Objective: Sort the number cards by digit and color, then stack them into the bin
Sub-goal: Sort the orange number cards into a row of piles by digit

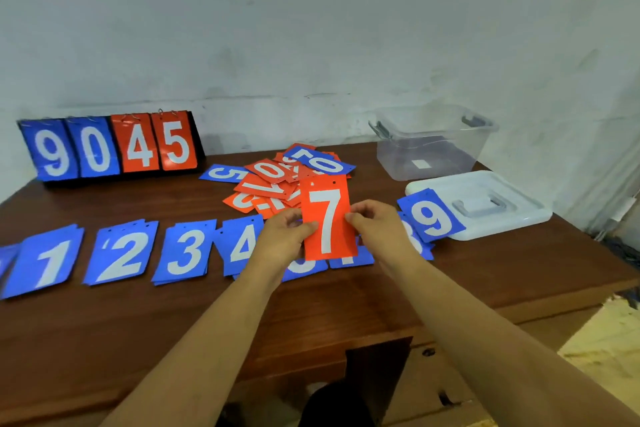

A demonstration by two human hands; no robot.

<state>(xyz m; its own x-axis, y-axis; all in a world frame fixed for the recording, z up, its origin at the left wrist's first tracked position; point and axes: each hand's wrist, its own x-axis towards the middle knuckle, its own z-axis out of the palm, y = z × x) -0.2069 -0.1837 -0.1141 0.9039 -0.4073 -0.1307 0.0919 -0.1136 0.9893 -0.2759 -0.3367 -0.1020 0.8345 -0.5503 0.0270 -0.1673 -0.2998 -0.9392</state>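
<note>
An orange card with a white 7 [327,218] is held upright above the table. My left hand [284,239] pinches its left edge and my right hand [377,224] pinches its right edge. Blue cards lie in a row along the front: 1 [48,262], 2 [123,253], 3 [185,251], 4 [239,243], then more partly hidden under my hands, and a blue 9 [431,217]. A loose heap of mostly orange cards [273,184] lies behind. The clear plastic bin [433,146] stands at the back right with no cards visible in it.
A flip scoreboard showing 9 0 4 5 [110,146] stands at the back left against the wall. The bin's white lid [485,204] lies in front of the bin, under the blue 9. The wooden table's edge [571,302] drops off at the right.
</note>
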